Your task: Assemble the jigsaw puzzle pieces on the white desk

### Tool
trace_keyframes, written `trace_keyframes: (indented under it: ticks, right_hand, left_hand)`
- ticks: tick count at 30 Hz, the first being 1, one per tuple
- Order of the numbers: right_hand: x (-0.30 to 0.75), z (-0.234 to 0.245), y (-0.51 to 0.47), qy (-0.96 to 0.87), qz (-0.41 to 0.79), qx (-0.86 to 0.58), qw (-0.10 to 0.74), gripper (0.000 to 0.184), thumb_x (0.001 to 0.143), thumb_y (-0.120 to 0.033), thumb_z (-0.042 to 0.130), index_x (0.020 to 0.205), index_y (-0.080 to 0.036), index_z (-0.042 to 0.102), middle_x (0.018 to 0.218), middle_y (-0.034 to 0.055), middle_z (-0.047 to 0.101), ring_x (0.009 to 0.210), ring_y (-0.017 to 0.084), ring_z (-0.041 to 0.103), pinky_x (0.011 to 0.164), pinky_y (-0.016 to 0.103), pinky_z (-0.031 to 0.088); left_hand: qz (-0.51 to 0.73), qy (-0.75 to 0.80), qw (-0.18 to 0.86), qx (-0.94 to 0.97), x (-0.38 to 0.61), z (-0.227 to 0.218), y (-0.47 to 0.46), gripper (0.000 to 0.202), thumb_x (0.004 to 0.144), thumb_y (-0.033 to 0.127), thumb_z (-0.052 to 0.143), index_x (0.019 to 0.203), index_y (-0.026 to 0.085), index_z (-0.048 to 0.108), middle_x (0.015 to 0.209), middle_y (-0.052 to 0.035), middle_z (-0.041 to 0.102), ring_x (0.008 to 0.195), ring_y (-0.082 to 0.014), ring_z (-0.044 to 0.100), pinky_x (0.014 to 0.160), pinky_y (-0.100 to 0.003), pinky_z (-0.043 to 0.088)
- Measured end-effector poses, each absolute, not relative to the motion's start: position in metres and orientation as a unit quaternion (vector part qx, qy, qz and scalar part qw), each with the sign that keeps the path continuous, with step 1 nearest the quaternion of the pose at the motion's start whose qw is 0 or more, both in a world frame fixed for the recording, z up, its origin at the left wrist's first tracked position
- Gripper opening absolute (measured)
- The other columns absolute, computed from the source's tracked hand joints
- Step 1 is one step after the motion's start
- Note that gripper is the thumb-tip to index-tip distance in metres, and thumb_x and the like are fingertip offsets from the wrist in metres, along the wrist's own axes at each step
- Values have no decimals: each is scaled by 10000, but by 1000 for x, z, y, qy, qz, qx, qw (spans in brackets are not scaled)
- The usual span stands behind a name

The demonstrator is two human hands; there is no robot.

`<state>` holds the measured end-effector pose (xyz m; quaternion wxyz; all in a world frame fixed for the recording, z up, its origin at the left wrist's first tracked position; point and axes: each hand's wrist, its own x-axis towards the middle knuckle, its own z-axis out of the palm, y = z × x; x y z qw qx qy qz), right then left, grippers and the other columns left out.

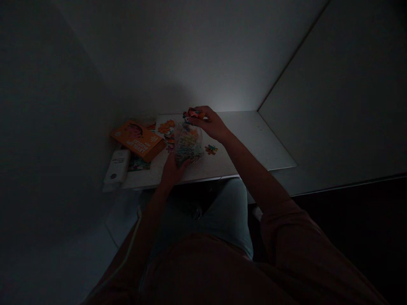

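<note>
My left hand (173, 170) is closed around the lower part of a clear plastic bag (190, 144) that holds several jigsaw puzzle pieces. Above the bag's top, my right hand (210, 122) grips a few colourful puzzle pieces (193, 113), red and orange with some blue. One loose puzzle piece (211, 149), green and orange, lies on the white table just right of the bag. More orange puzzle pieces (166, 126) are spread on the table to the left of the bag, partly hidden behind it.
An orange puzzle box (137, 139) rests at the table's left end, on top of a dark printed sheet or picture (139, 164). Beside it is a white pack (117, 166) near the edge. White walls stand behind the table (254, 146) and to both sides. The light is dim.
</note>
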<state>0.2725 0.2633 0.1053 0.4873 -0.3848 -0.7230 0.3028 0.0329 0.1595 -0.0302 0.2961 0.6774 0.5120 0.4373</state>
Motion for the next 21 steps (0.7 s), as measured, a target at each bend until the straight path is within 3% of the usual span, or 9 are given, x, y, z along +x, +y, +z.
trace_keyframes:
  ticks: [2,8,12,16,21]
  right_hand:
    - [274,111,260,-745,244,-392,482,596,903,-806,898,1220,-316,780,1460,99,736,1434,315,667,1247,525,563]
    - [272,125,254,-760,227,-447,414,432,1049,-652,786,1179,-240,771,1143,60,804,1099,258,726,1016,414,618]
    - [275,137,246,-767,170,-515,342,358,1067,-502,776,1287,-220,767,1141,80,844,1029,274,768,965,411,611]
    - [282,146,240,-795,128,-552,217,481,1013,-482,859,1412,-232,762,1195,123,876,1086,333,818,1015,470,626]
    - [293,149,238,-818,174,-538,102,768,887,-577,996,1529,-262,716,1221,114,909,1172,375,845,1091,535,643]
  left_hand:
    - [442,509,294,677,34,-30,159,707,981,663,834,1484,210,628,1467,-233,744,1485,-453,688,1253,-671,574]
    - [453,501,289,678,34,-33,158,648,992,695,816,1443,262,645,1429,-206,753,1462,-427,696,1222,-642,595]
    - [449,502,284,682,34,-35,158,689,987,688,819,1474,238,629,1458,-230,739,1463,-451,690,1216,-671,591]
    - [446,503,284,683,34,-36,158,674,996,649,826,1492,242,618,1493,-214,730,1467,-436,691,1244,-663,575]
    - [438,512,291,680,33,-38,158,600,967,634,881,1369,255,647,1368,-185,757,1338,-430,746,1182,-662,617]
